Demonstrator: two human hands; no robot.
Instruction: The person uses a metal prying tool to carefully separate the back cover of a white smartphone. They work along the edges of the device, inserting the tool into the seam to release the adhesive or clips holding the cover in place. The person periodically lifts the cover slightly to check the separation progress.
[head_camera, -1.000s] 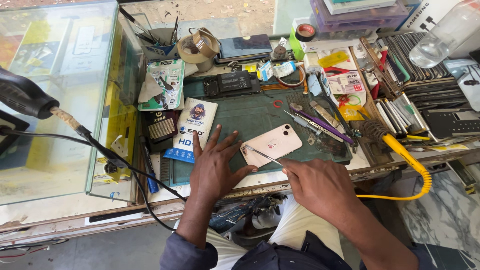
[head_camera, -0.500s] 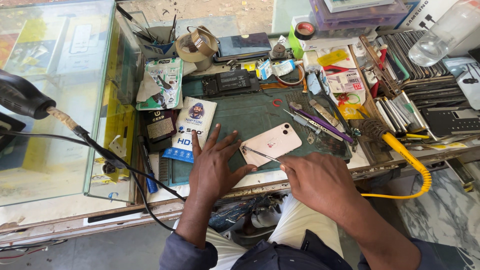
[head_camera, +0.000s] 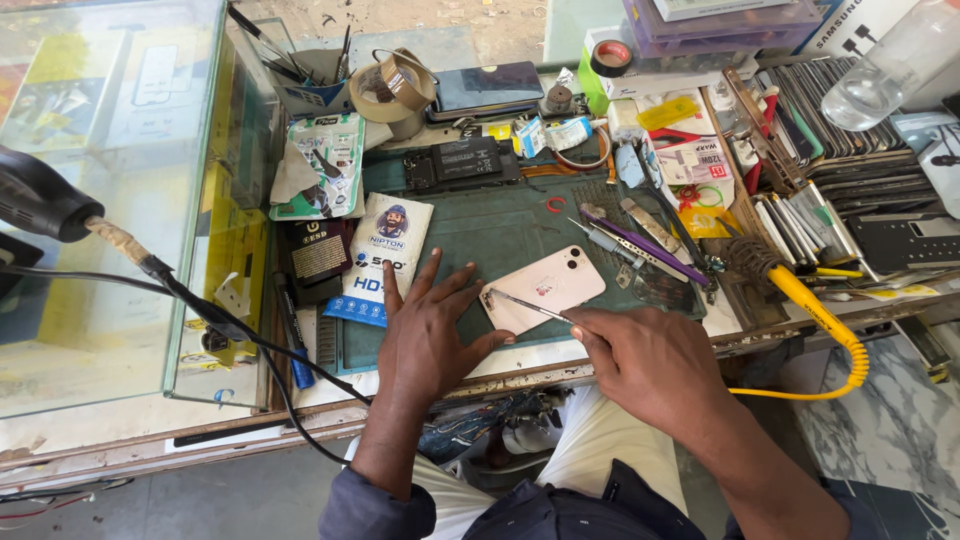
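Note:
A pink smartphone (head_camera: 550, 285) lies back-up on the green work mat (head_camera: 500, 225). My left hand (head_camera: 430, 330) rests flat on the mat with fingers spread, its thumb against the phone's near edge. My right hand (head_camera: 640, 365) pinches thin metal tweezers (head_camera: 525, 305), whose tip touches the phone's left corner.
A glass display case (head_camera: 110, 200) stands at the left with a black cable (head_camera: 200, 300) across it. Tape rolls (head_camera: 395, 85), a black phone (head_camera: 485, 90), packets, screwdrivers and a yellow coiled-cord soldering iron (head_camera: 810, 300) crowd the bench. Phone parts are stacked at the right.
The hands and phone stay nearly still. The tweezers' tip has shifted slightly along the phone's left corner.

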